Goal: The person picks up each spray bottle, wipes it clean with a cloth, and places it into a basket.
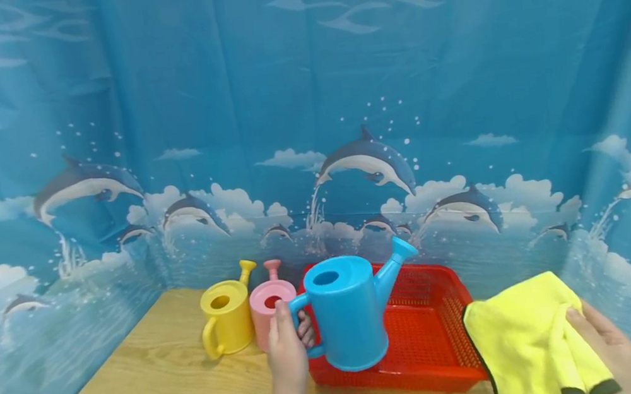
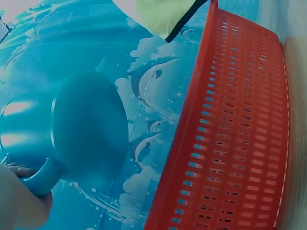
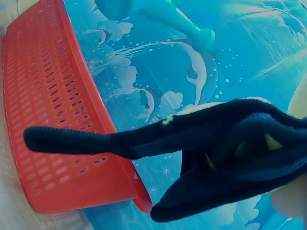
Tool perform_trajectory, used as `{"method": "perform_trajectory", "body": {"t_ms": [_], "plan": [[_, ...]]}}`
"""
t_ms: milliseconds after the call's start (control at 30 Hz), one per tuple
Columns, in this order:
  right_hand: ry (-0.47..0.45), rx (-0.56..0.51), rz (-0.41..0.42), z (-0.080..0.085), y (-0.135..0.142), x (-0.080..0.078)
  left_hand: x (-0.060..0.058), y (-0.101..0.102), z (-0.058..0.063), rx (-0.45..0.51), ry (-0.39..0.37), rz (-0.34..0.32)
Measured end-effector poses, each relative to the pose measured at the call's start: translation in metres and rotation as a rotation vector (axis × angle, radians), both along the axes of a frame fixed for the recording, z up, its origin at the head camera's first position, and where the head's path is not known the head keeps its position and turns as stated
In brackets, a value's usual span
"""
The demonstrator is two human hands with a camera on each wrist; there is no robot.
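Note:
My left hand [image 1: 288, 352] grips the handle of a blue watering can [image 1: 350, 320], raised upright over the left part of a red plastic basket [image 1: 420, 333]. Its spout points up to the right. In the left wrist view the underside of the watering can [image 2: 91, 129] faces the camera, with fingers curled round the handle. At the right, my right hand [image 1: 609, 340] pinches a yellow cloth [image 1: 528, 335] with dark edging, which hangs beside the basket's right rim. The right wrist view shows the folded dark edge of the cloth [image 3: 230, 139] close up.
A yellow watering can [image 1: 230, 319] and a pink watering can [image 1: 262, 294] stand side by side on the wooden table [image 1: 156, 377], left of the basket. Behind the table hangs a blue curtain [image 1: 283, 98] printed with dolphins.

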State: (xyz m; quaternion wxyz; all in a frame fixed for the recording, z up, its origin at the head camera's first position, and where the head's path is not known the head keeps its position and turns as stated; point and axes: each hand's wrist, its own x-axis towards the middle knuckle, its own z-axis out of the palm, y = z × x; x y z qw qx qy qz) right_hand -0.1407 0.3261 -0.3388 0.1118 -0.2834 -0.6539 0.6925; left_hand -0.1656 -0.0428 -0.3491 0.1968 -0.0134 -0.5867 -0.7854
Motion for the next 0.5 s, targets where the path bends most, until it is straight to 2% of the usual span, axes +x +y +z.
{"method": "perform_trajectory", "body": {"t_ms": [133, 333, 400, 500], "plan": [[-0.002, 0.012, 0.017, -0.001, -0.002, -0.002, -0.003, 0.003, -0.007, -0.030, 0.095, -0.086], [-0.019, 0.087, 0.113, -0.005, -0.004, -0.004, -0.014, 0.004, -0.018, -0.166, 0.153, -0.133], [-0.011, 0.079, 0.148, -0.006, -0.004, -0.005, -0.017, 0.004, -0.020, -0.193, 0.158, -0.158], [0.006, 0.019, 0.184, -0.007, -0.004, -0.005, -0.019, 0.004, -0.024, -0.228, 0.120, -0.201]]}}
